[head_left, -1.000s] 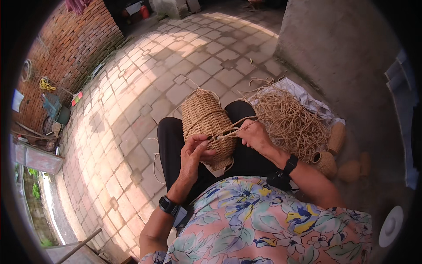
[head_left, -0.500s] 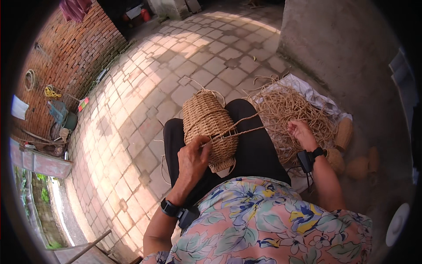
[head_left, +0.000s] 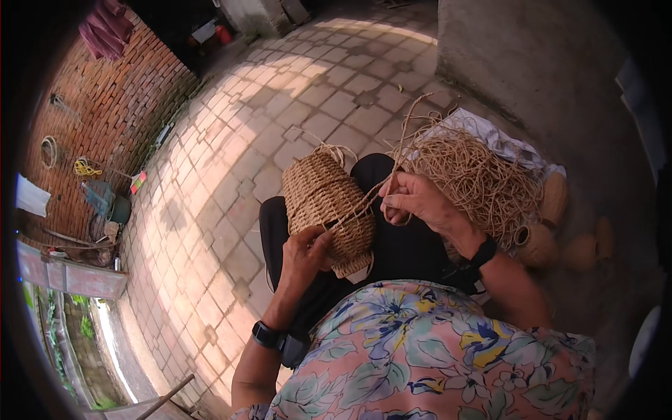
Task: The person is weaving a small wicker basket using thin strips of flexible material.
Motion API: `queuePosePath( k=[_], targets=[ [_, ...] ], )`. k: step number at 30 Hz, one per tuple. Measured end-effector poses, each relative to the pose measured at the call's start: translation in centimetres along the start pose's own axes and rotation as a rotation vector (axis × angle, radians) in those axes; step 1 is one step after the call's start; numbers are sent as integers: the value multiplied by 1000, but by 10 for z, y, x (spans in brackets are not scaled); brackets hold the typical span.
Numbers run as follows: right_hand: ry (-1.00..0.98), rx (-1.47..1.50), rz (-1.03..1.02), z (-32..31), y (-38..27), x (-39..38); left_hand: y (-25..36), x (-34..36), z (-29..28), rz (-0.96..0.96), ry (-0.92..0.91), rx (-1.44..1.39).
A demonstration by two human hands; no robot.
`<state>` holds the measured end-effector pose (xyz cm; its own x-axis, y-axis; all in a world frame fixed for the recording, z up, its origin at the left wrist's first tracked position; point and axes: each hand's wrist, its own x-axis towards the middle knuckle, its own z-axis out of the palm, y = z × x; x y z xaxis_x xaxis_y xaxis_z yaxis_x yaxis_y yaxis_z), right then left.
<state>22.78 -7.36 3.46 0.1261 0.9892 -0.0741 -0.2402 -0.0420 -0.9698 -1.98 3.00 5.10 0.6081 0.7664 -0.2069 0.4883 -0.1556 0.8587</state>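
A woven straw-coloured basket [head_left: 315, 189] lies on its side across my dark-trousered lap [head_left: 420, 259], with loose cord ends at its far end. My left hand [head_left: 305, 253] grips the basket's near left side, thumb by the strands crossing it. Just right of the basket my right hand [head_left: 413, 204] is closed on a cord [head_left: 372, 199], which runs from the weave up through the fingers. Beside my right knee a large tangled pile of cord [head_left: 483, 175] rests on a white sack [head_left: 476, 129].
Small woven vessels [head_left: 537, 245] stand at my right, by a concrete wall [head_left: 525, 63]. Ahead is a paved yard [head_left: 203, 224]. On the left are a brick wall [head_left: 112, 105] with hanging coils, a teal mesh object [head_left: 98, 198] and a low ledge [head_left: 87, 276].
My right hand moved out to the right over the cord pile, then came back up and left beside the basket with the cord. My left hand stays on the basket.
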Motion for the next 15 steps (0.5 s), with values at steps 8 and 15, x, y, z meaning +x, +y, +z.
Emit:
queuePosePath(
  k=[8, 15],
  targets=[
    [154, -44, -65, 33, 37, 17, 3, 1, 3, -115, -32, -211],
    [244, -140, 155, 33, 39, 10, 2, 0, 5, -125, -32, -214]
  ],
)
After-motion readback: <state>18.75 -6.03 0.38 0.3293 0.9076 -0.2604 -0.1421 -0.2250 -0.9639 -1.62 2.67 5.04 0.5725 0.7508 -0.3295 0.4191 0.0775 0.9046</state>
